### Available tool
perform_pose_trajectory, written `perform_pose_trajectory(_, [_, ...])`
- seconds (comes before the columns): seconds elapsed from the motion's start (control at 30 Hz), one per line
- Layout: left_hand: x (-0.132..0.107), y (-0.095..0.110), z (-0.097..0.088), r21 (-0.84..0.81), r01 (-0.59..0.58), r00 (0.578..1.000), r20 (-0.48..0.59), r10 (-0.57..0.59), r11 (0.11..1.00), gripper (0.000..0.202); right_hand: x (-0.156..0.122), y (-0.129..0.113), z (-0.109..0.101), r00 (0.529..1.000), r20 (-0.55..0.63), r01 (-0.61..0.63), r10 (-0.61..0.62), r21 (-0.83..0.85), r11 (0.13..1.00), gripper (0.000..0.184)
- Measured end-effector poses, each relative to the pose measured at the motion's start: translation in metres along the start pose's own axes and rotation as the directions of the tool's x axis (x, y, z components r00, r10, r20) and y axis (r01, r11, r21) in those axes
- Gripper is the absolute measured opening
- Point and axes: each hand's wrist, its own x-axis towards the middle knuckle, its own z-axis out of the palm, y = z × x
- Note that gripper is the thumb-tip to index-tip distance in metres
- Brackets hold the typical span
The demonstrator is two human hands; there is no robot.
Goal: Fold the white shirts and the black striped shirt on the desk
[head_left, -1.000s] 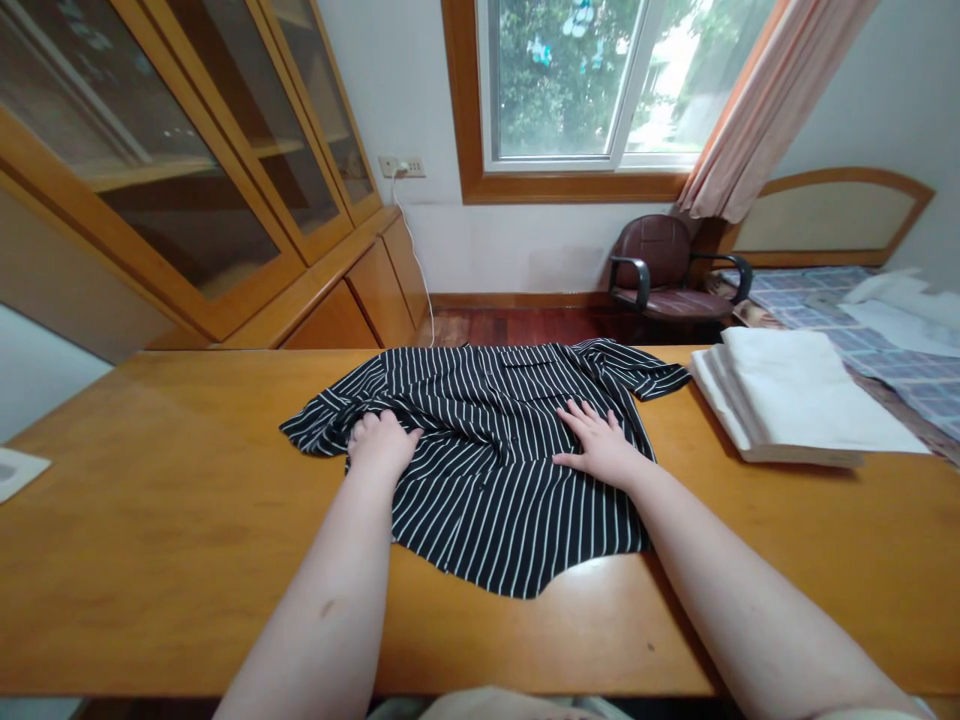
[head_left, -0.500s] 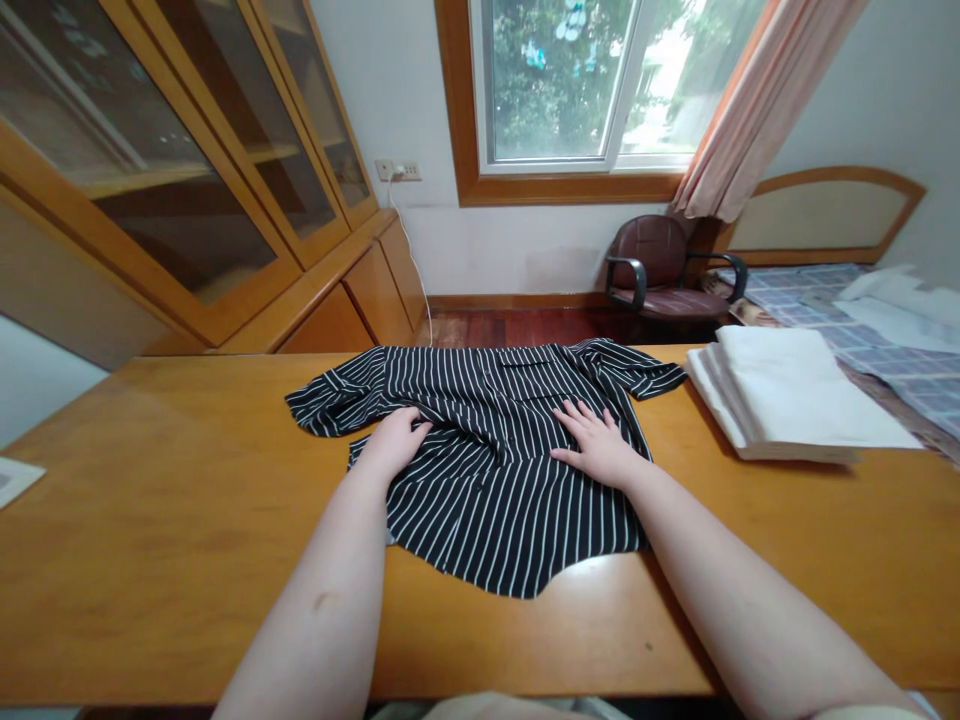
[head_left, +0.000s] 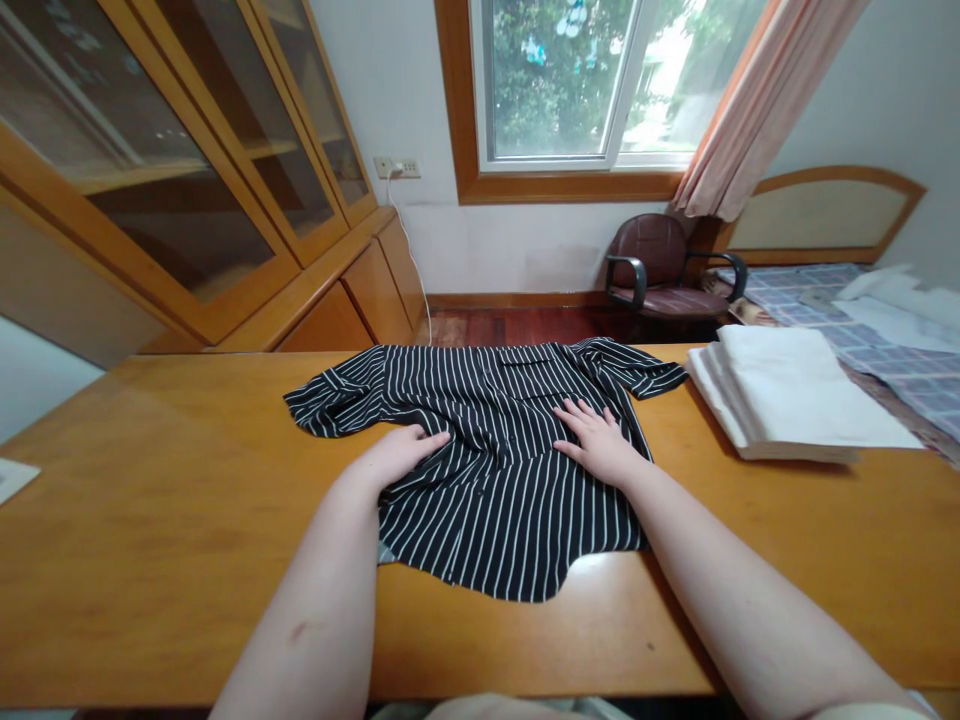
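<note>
A black shirt with thin white stripes [head_left: 517,510] lies front up on the wooden table, its short sleeves spread to both sides and its hem towards me. My left hand [head_left: 401,455] is closed on the shirt's left side, where the cloth bunches into folds running to the middle buttons. Some of its fingertips are hidden in the fabric. Flat on the right half of the shirt, below the chest pocket, rests my right hand [head_left: 596,440], fingers spread.
A stack of folded white cloth [head_left: 787,390] sits on the table [head_left: 187,520] at the right. Beyond the table stand a brown armchair [head_left: 656,265], a bed with a checked cover [head_left: 877,350] and a glass-door cabinet [head_left: 217,270]. A pale flat item [head_left: 15,478] lies at the far left edge.
My left hand has shifted slightly right and down, pushing the shirt's left side inward into deeper folds. The hem's lowest point has slid a little right. My right hand stays nearly still.
</note>
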Motion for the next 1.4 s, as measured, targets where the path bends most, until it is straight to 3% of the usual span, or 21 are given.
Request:
perform_pose_trajectory(0.13, [-0.022,0.012,-0.005,-0.117,-0.094,0.958,0.261,0.122,0.989,0.045,0.001,0.001,0.001,1.000,-0.003,0.003,-0.003,-0.004,1.000,0.065])
perform_pose_trajectory(0.23, [-0.036,0.013,-0.013,-0.371,-0.062,0.944,0.278,0.175,0.926,0.045,0.000,0.001,0.001,1.000,-0.007,0.006,-0.006,-0.003,1.000,0.065])
perform_pose_trajectory(0.3, [-0.038,0.007,-0.020,-0.399,-0.023,0.974,0.200,0.111,0.916,0.046,0.000,0.001,0.001,1.000,-0.006,0.006,-0.006,-0.001,1.000,0.066])
perform_pose_trajectory(0.37, [-0.033,-0.003,-0.027,-0.198,0.092,0.995,0.066,-0.081,0.976,0.043,0.000,0.001,0.001,1.000,-0.010,0.007,-0.007,-0.002,1.000,0.065])
perform_pose_trajectory(0.4, [-0.028,-0.008,-0.030,-0.051,0.195,0.980,-0.018,-0.197,0.979,0.041,0.000,0.001,0.001,1.000,-0.014,0.007,-0.008,-0.005,1.000,0.065])
perform_pose_trajectory(0.47, [-0.019,-0.016,-0.032,0.176,0.418,0.901,-0.204,-0.382,0.891,0.043,0.000,0.000,0.002,1.000,-0.021,0.007,-0.007,-0.012,1.000,0.065])
perform_pose_trajectory(0.53, [-0.014,-0.015,-0.028,0.251,0.526,0.825,-0.382,-0.416,0.813,0.052,0.000,0.001,0.003,1.000,-0.023,0.005,-0.006,-0.017,1.000,0.065])
perform_pose_trajectory(0.6, [-0.013,-0.004,-0.020,0.289,0.453,0.816,-0.516,-0.261,0.843,0.054,0.001,0.001,0.004,1.000,-0.015,0.006,-0.006,-0.018,1.000,0.066])
perform_pose_trajectory(0.63, [-0.014,0.003,-0.013,0.337,0.337,0.841,-0.527,-0.121,0.879,0.051,0.001,0.001,0.004,1.000,-0.011,0.008,-0.008,-0.018,1.000,0.067])
perform_pose_trajectory(0.7, [-0.016,0.017,0.001,0.411,-0.029,0.916,-0.354,0.189,0.911,0.044,0.001,0.001,0.003,1.000,-0.003,0.015,-0.015,-0.021,1.000,0.068])
perform_pose_trajectory(0.73, [-0.015,0.022,0.008,0.402,-0.175,0.932,-0.227,0.283,0.899,0.043,0.001,0.000,0.002,1.000,-0.006,0.015,-0.015,-0.026,1.000,0.069])
perform_pose_trajectory(0.77, [-0.013,0.024,0.015,0.379,-0.249,0.940,-0.126,0.316,0.891,0.044,0.001,-0.002,0.000,1.000,-0.020,0.008,-0.009,-0.032,0.999,0.070])
perform_pose_trajectory(0.83, [-0.007,0.022,0.027,0.364,-0.234,0.965,-0.024,0.260,0.902,0.053,-0.001,-0.005,-0.004,0.995,-0.098,-0.040,0.035,-0.043,0.998,0.069])
perform_pose_trajectory(0.97, [0.011,0.005,0.036,0.409,-0.066,0.989,-0.092,0.113,0.910,0.066,-0.005,-0.013,-0.010,0.940,-0.259,-0.230,0.221,-0.004,0.973,0.058])
perform_pose_trajectory(1.1, [0.025,-0.008,0.034,0.436,0.039,0.985,-0.169,0.039,0.899,0.067,-0.003,-0.011,-0.004,0.943,-0.159,-0.304,0.293,-0.047,0.952,0.064])
perform_pose_trajectory(1.4, [0.037,-0.023,0.040,0.461,0.073,0.964,-0.260,0.056,0.884,0.065,0.006,0.017,0.013,0.978,-0.090,-0.194,0.186,-0.095,0.976,0.075])
